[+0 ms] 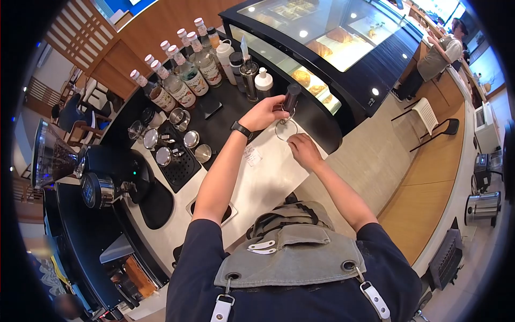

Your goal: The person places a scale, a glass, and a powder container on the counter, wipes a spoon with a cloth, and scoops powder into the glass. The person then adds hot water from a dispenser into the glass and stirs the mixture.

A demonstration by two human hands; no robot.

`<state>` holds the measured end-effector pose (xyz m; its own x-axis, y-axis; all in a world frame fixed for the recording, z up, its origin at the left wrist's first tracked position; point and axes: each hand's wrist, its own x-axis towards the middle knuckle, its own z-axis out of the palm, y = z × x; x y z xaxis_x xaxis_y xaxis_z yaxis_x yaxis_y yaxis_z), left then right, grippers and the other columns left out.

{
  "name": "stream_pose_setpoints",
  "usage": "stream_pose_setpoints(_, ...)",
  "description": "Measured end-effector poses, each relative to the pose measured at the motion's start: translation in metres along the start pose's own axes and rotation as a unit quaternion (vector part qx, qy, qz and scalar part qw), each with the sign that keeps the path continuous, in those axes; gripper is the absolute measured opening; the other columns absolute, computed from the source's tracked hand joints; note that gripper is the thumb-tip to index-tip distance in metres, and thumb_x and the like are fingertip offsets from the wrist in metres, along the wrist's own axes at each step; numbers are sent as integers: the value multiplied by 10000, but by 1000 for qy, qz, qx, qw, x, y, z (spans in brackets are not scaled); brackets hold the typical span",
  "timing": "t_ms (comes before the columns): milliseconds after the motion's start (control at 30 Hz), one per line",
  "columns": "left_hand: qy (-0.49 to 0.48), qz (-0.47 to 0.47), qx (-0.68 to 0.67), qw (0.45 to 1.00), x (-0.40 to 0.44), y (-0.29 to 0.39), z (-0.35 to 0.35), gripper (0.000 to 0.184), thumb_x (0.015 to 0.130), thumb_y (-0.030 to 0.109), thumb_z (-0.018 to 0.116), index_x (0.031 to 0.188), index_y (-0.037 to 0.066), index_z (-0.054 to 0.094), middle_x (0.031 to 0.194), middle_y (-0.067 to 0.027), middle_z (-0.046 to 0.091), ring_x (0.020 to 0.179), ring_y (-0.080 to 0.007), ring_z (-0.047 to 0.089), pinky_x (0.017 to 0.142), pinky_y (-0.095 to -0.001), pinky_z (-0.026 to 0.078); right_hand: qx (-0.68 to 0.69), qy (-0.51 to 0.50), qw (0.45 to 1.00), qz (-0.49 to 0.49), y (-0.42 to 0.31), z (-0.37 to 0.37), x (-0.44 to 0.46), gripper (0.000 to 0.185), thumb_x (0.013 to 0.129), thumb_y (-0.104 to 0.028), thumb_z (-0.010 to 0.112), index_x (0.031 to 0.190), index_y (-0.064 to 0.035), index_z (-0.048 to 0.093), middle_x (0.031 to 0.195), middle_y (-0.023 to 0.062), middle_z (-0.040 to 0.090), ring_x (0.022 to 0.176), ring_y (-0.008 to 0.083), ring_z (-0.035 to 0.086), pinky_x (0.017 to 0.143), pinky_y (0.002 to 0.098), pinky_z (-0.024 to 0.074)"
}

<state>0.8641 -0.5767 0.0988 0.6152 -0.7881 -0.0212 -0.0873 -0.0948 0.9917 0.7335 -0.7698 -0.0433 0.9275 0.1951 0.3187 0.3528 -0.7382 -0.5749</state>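
My left hand (267, 114), with a black watch (241, 129) at the wrist, is closed on a dark cylindrical object (292, 96); its exact kind is not clear. Directly below that object, a clear round glass (286, 130) stands on the pale counter near its end. The fingers of my right hand (306, 151) are bent against the near side of this glass. A small white slip of paper with print (251, 155) lies on the counter left of the glass.
Several syrup bottles (189, 75) and a white-topped pump bottle (263, 81) line the back. Metal pitchers (179, 118) and a black drip tray (181, 167) are at left, beside a coffee grinder (99, 189). A lit pastry case (343, 48) borders the counter; a person (437, 59) stands far right.
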Motion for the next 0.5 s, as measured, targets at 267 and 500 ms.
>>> stream_pose_setpoints(267, 63, 54, -90, 992, -11, 1, 5, 520, 959, -21, 638, 1457, -13, 491, 1381, -127, 605, 1300, -195, 567, 1125, -339, 443, -8, 19, 1000, 11, -2, 0, 10, 112, 929, -128, 682, 989, -48, 732, 994, 105, 667, 1024, 307, 616, 940, 414, 497)
stream_pose_setpoints(500, 254, -20, -6, 967, -111, -54, 49, 341, 1002, 76, 641, 1330, -1, 588, 1265, -95, 686, 1157, -169, 652, 993, -320, 526, -37, 60, 997, 10, -4, 22, 19, 125, 932, -129, 692, 1006, -39, 736, 987, 114, 656, 991, 319, 606, 880, 419, 508)
